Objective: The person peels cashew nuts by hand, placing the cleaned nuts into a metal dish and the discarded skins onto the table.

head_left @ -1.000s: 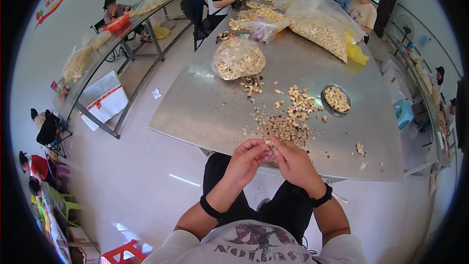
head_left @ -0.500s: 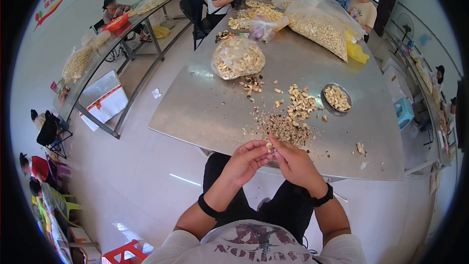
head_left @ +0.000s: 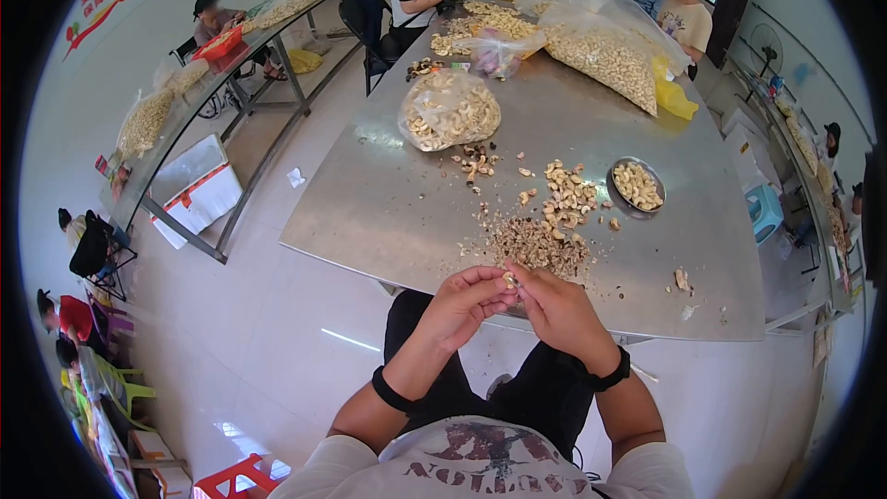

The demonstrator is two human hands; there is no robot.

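Observation:
My left hand (head_left: 464,305) pinches a pale cashew nut (head_left: 509,280) between thumb and fingertips, over the table's near edge. Closed against the same nut is my right hand (head_left: 565,312), its thumb and index finger pressed together. A small grey glint shows at the right fingertips, too small to name. Just beyond both hands lies a heap of brown skin crumbs (head_left: 540,245). Behind that spreads a loose pile of cashews (head_left: 570,194), with a round metal dish (head_left: 637,186) of pale cashews to its right.
The steel table (head_left: 370,212) also bears a clear bag of cashews (head_left: 450,111), a bigger sack (head_left: 605,55) and a yellow bag (head_left: 674,97). Several people sit around the tables. A white foam box (head_left: 199,189) stands on the floor at left.
Both hands stay in place over the table edge. The nut and the fingertips around it have turned very slightly; the grey glint shows more now.

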